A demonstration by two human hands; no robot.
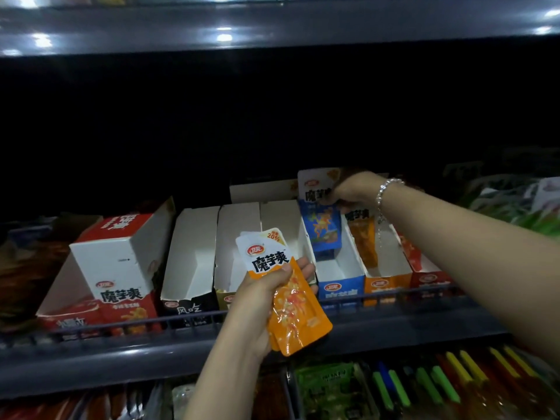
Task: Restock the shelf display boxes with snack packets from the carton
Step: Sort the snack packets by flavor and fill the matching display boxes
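Several display boxes in row on dim shelf, dark void behind, low rail along front edge. Far left: closed red-white carton standing tilted in red tray. Next boxes white inside, open room. Left hand grips orange packets before rail. Right hand, bracelet at wrist, pinches blue packet upright in blue box. Orange box, red box beside, partly filled.

2 bare forearms come into view, with no sleeves showing on either. The right wrist wears 1 bracelet of pale, shiny beads (a thin chain dangles from it). The left hand wears nothing visible.
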